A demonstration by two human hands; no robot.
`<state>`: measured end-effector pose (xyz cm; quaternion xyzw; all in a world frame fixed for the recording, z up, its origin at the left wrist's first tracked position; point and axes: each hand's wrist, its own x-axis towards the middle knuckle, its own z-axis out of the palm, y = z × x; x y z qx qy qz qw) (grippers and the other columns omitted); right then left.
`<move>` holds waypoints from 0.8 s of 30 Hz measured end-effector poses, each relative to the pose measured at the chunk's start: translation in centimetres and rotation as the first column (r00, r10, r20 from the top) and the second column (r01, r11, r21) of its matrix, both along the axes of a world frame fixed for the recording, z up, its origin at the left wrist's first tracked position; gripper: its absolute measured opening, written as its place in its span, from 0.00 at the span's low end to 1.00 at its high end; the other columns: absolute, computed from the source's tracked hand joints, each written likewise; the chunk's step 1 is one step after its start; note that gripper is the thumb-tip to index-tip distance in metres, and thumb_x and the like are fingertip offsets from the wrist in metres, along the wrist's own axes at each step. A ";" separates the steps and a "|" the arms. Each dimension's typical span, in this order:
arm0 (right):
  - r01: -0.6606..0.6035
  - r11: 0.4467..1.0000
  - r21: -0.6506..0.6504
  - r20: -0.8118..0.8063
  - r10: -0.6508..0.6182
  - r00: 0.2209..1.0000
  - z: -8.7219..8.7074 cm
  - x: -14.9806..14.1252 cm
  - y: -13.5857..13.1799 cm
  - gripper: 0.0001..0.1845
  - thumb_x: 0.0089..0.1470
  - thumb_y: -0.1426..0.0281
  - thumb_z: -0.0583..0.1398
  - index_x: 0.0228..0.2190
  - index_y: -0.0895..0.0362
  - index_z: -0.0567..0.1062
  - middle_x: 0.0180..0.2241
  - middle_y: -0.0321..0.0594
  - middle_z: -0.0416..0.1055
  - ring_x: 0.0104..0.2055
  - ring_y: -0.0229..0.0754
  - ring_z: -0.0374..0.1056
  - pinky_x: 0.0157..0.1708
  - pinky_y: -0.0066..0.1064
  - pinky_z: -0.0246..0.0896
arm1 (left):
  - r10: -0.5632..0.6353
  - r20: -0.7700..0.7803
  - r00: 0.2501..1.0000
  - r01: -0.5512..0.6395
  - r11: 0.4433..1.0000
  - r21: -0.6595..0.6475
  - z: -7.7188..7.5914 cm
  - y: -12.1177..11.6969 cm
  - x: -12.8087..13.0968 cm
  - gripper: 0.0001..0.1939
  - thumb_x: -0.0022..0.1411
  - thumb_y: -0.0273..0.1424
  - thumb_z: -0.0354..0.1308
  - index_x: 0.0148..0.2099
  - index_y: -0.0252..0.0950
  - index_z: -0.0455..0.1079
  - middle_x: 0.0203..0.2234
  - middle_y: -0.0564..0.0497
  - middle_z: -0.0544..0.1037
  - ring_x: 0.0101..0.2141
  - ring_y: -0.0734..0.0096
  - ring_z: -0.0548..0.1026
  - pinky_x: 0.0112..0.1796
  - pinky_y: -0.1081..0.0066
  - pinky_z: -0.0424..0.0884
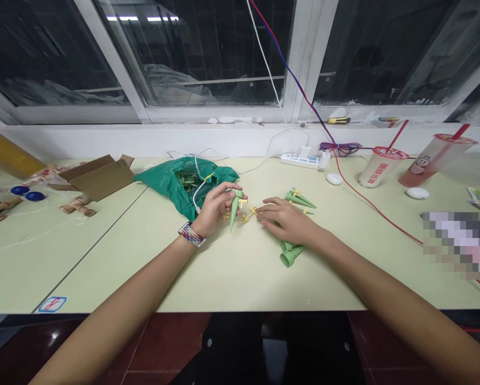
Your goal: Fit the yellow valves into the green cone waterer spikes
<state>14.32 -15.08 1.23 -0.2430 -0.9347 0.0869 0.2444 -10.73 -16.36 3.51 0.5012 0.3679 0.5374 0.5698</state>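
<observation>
Far left: a cardboard box (99, 176) on the pale green table (103, 267), with wooden pieces (77, 206) and two blue caps (27, 192) just beside it. Next along, a green plastic bag (184, 182) with a white cable (198, 192) across it. Left hand (216, 208), braided band (192, 234) on the wrist, pinches a green cone (234, 208), tip down, at the middle of the table. Small yellow pieces (245, 218) lie between the hands. Right hand (288, 222) rests open and empty, fingers low and spread narrowly, fingertips (262, 209) just beside those pieces. More green cones (300, 199) lie beyond it; two others (291, 252) lie on the near side. Far right: a power strip (304, 161) and two drink cups (434, 160) with red straws.
</observation>
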 end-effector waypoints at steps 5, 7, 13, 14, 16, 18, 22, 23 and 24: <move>-0.073 0.996 -0.056 -0.023 0.072 0.997 0.0 0.0 0.0 0.15 0.66 0.75 0.57 0.46 0.53 0.82 0.51 0.43 0.80 0.57 0.53 0.68 0.57 0.50 0.66 | -0.024 0.001 1.000 0.024 1.000 0.001 -0.2 -0.1 0.0 0.17 0.59 0.38 0.68 0.47 0.35 0.73 0.38 0.44 0.83 0.33 0.66 0.80 0.29 0.71 0.77; -0.085 0.993 -0.078 -0.040 0.082 0.996 0.0 0.0 0.1 0.19 0.63 0.81 0.55 0.46 0.54 0.81 0.50 0.44 0.80 0.56 0.51 0.69 0.57 0.48 0.67 | -0.032 -0.001 0.999 0.032 0.999 0.001 -0.4 0.0 0.1 0.17 0.59 0.38 0.69 0.47 0.36 0.73 0.39 0.43 0.83 0.34 0.64 0.81 0.30 0.71 0.77; -0.043 0.992 -0.118 -0.035 0.039 0.999 0.0 0.1 0.3 0.23 0.61 0.84 0.52 0.46 0.55 0.81 0.51 0.44 0.79 0.56 0.52 0.68 0.58 0.50 0.66 | -0.035 -0.018 0.999 0.035 0.999 -0.010 -0.6 0.2 0.2 0.17 0.59 0.38 0.69 0.46 0.36 0.73 0.39 0.44 0.84 0.31 0.66 0.80 0.30 0.70 0.77; -0.030 0.991 -0.131 -0.020 0.028 0.999 0.0 0.1 0.4 0.21 0.61 0.82 0.53 0.45 0.55 0.82 0.51 0.45 0.79 0.56 0.53 0.68 0.58 0.50 0.66 | -0.038 -0.022 0.999 0.038 0.999 -0.009 -0.7 0.2 0.3 0.17 0.59 0.38 0.69 0.47 0.35 0.73 0.39 0.44 0.84 0.31 0.67 0.80 0.31 0.70 0.77; -0.001 0.988 -0.154 0.003 0.001 1.000 -0.1 0.2 0.4 0.20 0.61 0.82 0.54 0.44 0.56 0.82 0.51 0.46 0.79 0.56 0.53 0.68 0.57 0.50 0.66 | -0.049 -0.025 0.998 0.049 0.999 -0.005 -0.7 0.1 0.4 0.17 0.60 0.38 0.69 0.47 0.35 0.73 0.39 0.44 0.84 0.31 0.67 0.80 0.31 0.70 0.77; 0.027 0.987 -0.160 0.012 -0.025 1.000 -0.1 0.3 0.4 0.21 0.60 0.83 0.54 0.43 0.56 0.83 0.49 0.46 0.79 0.54 0.53 0.68 0.56 0.50 0.67 | -0.059 -0.024 0.998 0.059 0.998 -0.002 -0.7 0.0 0.5 0.17 0.60 0.38 0.69 0.47 0.35 0.73 0.39 0.43 0.84 0.31 0.67 0.80 0.30 0.70 0.77; 0.086 0.983 -0.164 0.027 -0.083 0.996 -0.1 0.3 0.5 0.22 0.58 0.84 0.54 0.42 0.55 0.84 0.45 0.46 0.78 0.49 0.52 0.67 0.52 0.46 0.67 | -0.056 -0.030 0.998 0.056 0.998 -0.009 -0.7 0.0 0.5 0.17 0.60 0.38 0.70 0.47 0.35 0.73 0.39 0.43 0.83 0.31 0.67 0.81 0.29 0.71 0.77; 0.102 0.981 -0.166 0.032 -0.098 0.995 -0.1 0.3 0.5 0.21 0.58 0.84 0.55 0.42 0.55 0.84 0.44 0.46 0.78 0.49 0.52 0.67 0.51 0.46 0.67 | -0.053 -0.030 0.998 0.053 0.999 -0.011 -0.7 0.0 0.5 0.17 0.60 0.38 0.70 0.47 0.35 0.73 0.39 0.43 0.83 0.31 0.67 0.81 0.29 0.71 0.77; 0.116 0.979 -0.167 0.035 -0.112 0.993 -0.1 0.3 0.5 0.21 0.58 0.83 0.56 0.42 0.55 0.84 0.43 0.46 0.78 0.48 0.51 0.67 0.51 0.45 0.67 | -0.051 -0.030 0.998 0.051 0.999 -0.012 -0.7 0.0 0.5 0.17 0.60 0.38 0.70 0.47 0.35 0.73 0.40 0.43 0.83 0.31 0.67 0.81 0.29 0.71 0.77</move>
